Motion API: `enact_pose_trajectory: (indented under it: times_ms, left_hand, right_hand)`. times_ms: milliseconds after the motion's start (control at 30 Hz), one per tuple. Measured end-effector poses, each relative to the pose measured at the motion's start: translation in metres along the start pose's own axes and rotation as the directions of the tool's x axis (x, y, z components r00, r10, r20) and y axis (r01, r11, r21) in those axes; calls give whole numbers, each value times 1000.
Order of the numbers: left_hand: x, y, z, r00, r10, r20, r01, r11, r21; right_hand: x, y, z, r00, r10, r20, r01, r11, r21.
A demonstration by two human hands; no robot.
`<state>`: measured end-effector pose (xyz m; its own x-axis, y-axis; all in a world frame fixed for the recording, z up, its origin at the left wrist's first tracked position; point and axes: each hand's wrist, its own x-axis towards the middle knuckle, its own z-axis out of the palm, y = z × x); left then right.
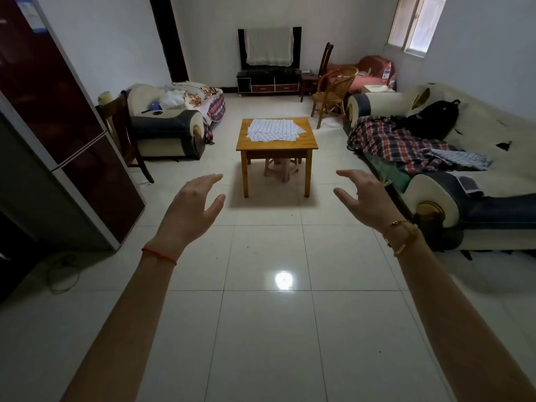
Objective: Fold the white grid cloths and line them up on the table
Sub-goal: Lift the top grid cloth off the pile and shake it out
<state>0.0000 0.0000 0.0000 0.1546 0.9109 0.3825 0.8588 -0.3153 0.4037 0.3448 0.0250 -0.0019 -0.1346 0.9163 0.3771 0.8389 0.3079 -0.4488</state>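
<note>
Several white grid cloths (274, 129) lie in a loose, fanned-out pile on a small wooden table (277, 144) in the middle of the room, well ahead of me. Both my arms stretch out in front over the tiled floor, short of the table. My left hand (193, 208) is held up with fingers relaxed and slightly curved, holding nothing. My right hand (364, 198) mirrors it, fingers spread and loosely bent, also holding nothing. Neither hand touches the table or the cloths.
A sofa (464, 158) with plaid blankets and a black backpack (433, 118) runs along the right. An armchair (171, 123) and a wooden chair (124, 134) stand left, beside a dark cabinet (58, 126). A plastic stool (281, 168) sits under the table. A rattan chair (333, 94) stands behind.
</note>
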Motion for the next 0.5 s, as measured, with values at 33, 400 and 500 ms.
enact_pose_trajectory:
  times_ms: [33, 400, 500]
  left_hand:
    - [1, 0, 3, 1000, 0, -13, 0, 1000, -3]
    - [26, -8, 43, 1000, -28, 0, 28, 1000, 0]
    - [44, -19, 62, 999, -32, 11, 33, 999, -11]
  right_hand:
    - [1, 3, 1, 1000, -1, -12, 1, 1000, 10]
    - [31, 43, 27, 998, 19, 54, -19, 1000, 8]
    - [50, 56, 40, 997, 32, 65, -32, 999, 2]
